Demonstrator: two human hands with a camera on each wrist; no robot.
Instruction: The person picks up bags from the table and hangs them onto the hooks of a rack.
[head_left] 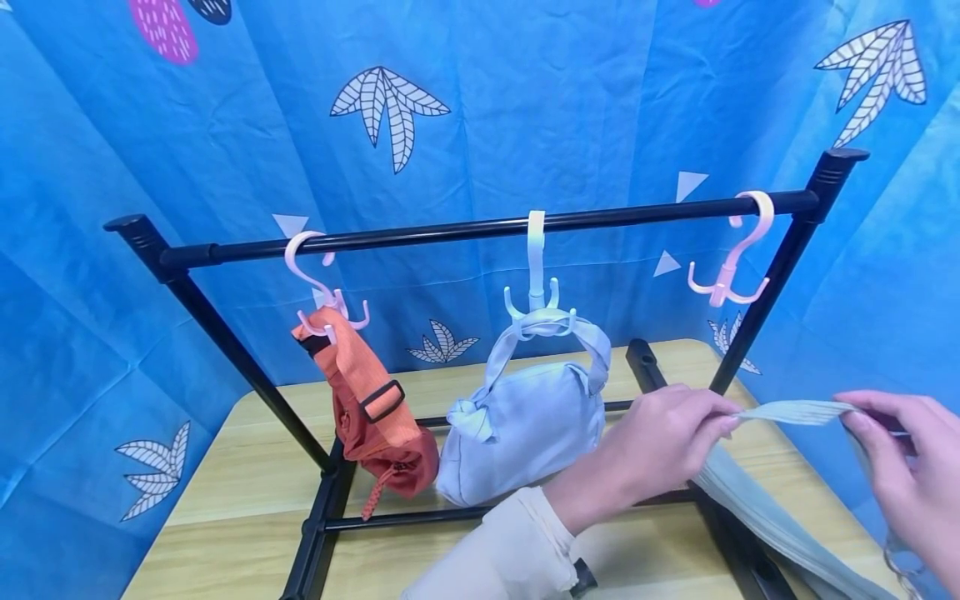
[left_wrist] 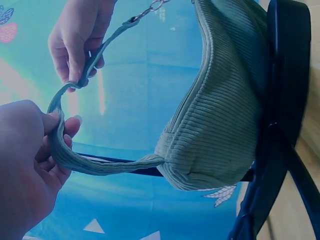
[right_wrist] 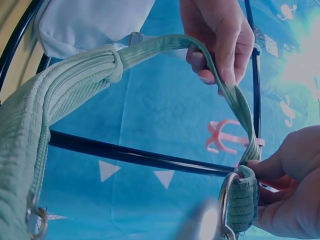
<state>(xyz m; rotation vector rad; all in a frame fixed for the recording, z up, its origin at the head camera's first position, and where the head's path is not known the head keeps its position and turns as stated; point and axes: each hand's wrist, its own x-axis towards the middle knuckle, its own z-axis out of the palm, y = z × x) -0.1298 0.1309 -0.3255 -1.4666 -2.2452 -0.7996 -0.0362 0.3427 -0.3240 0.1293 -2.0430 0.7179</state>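
Note:
A pale green corduroy bag (left_wrist: 215,110) hangs by its strap (head_left: 795,412) between my two hands. My left hand (head_left: 660,442) pinches the strap between thumb and fingers. Farther along the same strap, my right hand (head_left: 911,467) grips it near a metal ring (right_wrist: 226,205). Between the hands the strap bends in a short span. In the head view the bag's body is mostly cut off at the lower right. Beyond and above the hands, a pink four-way hook (head_left: 723,283) hangs from the rail with nothing on it.
A black rack's top rail (head_left: 442,232) crosses the view. Another pink hook (head_left: 330,304) bears an orange-red bag (head_left: 382,417). From a white hook (head_left: 536,258) in the middle hangs a light blue bag (head_left: 525,425). The rack stands on a wooden table (head_left: 217,500) before blue patterned cloth.

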